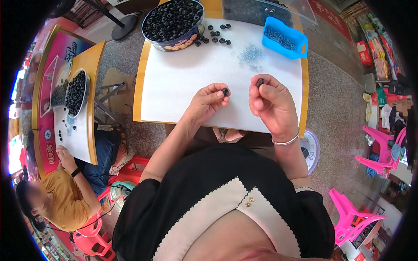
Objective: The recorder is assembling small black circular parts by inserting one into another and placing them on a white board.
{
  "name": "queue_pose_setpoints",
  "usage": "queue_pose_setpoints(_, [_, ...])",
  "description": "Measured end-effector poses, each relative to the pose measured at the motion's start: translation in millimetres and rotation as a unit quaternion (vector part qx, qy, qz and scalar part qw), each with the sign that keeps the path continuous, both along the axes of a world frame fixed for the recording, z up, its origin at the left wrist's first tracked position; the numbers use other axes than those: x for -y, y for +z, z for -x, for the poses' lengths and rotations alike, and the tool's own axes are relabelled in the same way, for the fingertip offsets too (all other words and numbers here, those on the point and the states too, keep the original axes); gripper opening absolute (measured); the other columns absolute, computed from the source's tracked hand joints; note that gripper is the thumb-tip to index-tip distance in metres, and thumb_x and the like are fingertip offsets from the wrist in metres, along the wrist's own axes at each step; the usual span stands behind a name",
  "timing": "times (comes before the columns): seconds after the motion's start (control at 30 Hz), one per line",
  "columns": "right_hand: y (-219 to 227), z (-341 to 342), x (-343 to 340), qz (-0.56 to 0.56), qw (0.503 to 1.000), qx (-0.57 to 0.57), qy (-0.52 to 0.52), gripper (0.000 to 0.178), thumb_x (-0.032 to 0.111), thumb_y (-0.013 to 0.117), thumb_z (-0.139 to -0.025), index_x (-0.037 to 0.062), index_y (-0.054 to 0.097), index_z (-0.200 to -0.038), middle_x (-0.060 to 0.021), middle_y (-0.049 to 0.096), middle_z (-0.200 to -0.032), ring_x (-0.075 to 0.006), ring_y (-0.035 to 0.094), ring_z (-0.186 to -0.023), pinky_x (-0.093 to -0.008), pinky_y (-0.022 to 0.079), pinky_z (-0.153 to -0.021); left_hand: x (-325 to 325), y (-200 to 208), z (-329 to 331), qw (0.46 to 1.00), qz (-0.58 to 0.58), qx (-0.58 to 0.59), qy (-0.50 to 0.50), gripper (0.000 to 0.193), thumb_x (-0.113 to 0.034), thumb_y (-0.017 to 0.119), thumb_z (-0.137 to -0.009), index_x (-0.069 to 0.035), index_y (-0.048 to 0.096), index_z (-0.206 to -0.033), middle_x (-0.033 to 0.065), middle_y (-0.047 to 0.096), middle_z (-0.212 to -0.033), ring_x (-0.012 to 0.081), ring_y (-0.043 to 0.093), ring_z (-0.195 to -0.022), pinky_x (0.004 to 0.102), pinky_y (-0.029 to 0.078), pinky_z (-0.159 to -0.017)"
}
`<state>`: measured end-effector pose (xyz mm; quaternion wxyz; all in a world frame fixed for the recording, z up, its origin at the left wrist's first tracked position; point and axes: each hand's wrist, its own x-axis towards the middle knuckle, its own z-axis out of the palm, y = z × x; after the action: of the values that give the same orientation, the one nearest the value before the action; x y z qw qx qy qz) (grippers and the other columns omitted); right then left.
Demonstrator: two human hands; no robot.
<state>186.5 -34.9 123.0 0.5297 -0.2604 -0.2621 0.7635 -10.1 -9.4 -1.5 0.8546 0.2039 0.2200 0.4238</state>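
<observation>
My left hand (204,103) pinches a small black ring-shaped part (225,92) between thumb and fingertips, with a paler centre showing. Across from it, my right hand (277,102) is closed on a small dark piece (260,82) held at the thumb and index finger; its exact kind is too small to make out. Both hands are raised over the white sheet (174,82) on the table, apart from each other. Beyond them lie several loose black ring-shaped parts (214,39) and a scatter of tiny bluish clear pieces (251,56).
A round tub (180,43) heaped with black parts stands far left on the table. At far right is a blue tray (301,53) of tiny clear pieces, near a clear plastic box (235,13). Another person (65,195) works at a side table (96,65). Pink stools (348,217) stand right.
</observation>
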Motion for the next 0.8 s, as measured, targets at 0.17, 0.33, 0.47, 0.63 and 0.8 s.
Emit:
queue_pose_setpoints(0.17, [-10.2, 12.7, 3.3, -0.116, 0.937, 0.308, -0.117, 0.013, 0.002, 0.063, -0.082, -0.0013, 0.06, -0.094, -0.0073, 0.065, -0.084, -0.0119, 0.061, -0.069, -0.0256, 0.049, -0.063, -0.2, 1.3, 0.0, 1.0, 0.0, -0.002, 0.0, 0.023, -0.006, 0.063, -0.086, 0.002, 0.056, -0.106, 0.0096, 0.061, -0.095, 0.0137, 0.061, -0.08, 0.0227, 0.052, -0.07])
queue_pose_setpoints(0.33, [-27.3, 22.2, 6.0, -0.227, 0.795, 0.535, -0.172, 0.012, 0.0, 0.062, -0.079, 0.0007, 0.061, -0.091, -0.0078, 0.065, -0.083, -0.016, 0.063, -0.07, -0.0285, 0.049, -0.065, -0.7, 2.1, 0.7, 1.0, 0.008, 0.012, 0.0, 0.019, -0.003, 0.059, -0.087, 0.003, 0.056, -0.105, 0.0105, 0.062, -0.095, 0.0158, 0.061, -0.081, 0.0251, 0.052, -0.072])
queue_pose_setpoints(0.47, [-49.4, 23.8, 1.1, -0.257, 0.754, 0.589, -0.14, 0.015, 0.0, 0.057, -0.078, 0.0012, 0.062, -0.092, -0.013, 0.063, -0.083, -0.0259, 0.062, -0.071, -0.0327, 0.049, -0.064, -1.4, 1.3, 0.6, 1.0, 0.007, 0.01, 0.001, 0.02, -0.003, 0.06, -0.087, 0.003, 0.056, -0.105, 0.0109, 0.062, -0.095, 0.0168, 0.061, -0.082, 0.0265, 0.052, -0.072])
queue_pose_setpoints(0.63, [-60.9, 24.9, -3.1, -0.228, 0.782, 0.573, -0.092, 0.016, 0.002, 0.053, -0.08, 0.0005, 0.063, -0.093, -0.0143, 0.063, -0.086, -0.0302, 0.062, -0.073, -0.0363, 0.048, -0.066, -2.7, 3.6, -2.7, 1.0, 0.015, 0.002, -0.002, 0.02, -0.003, 0.06, -0.087, 0.003, 0.056, -0.106, 0.0119, 0.062, -0.095, 0.0176, 0.062, -0.083, 0.0271, 0.053, -0.073])
queue_pose_setpoints(0.8, [-62.5, 26.4, -4.6, -0.245, 0.774, 0.577, -0.09, 0.019, 0.003, 0.054, -0.082, 0.0002, 0.064, -0.098, -0.015, 0.063, -0.089, -0.0304, 0.062, -0.077, -0.0367, 0.049, -0.067, -1.8, 5.4, -4.3, 1.0, 0.022, -0.003, 0.021, 0.023, -0.005, 0.061, -0.087, 0.002, 0.055, -0.108, 0.0113, 0.063, -0.096, 0.0177, 0.063, -0.086, 0.0269, 0.054, -0.078])
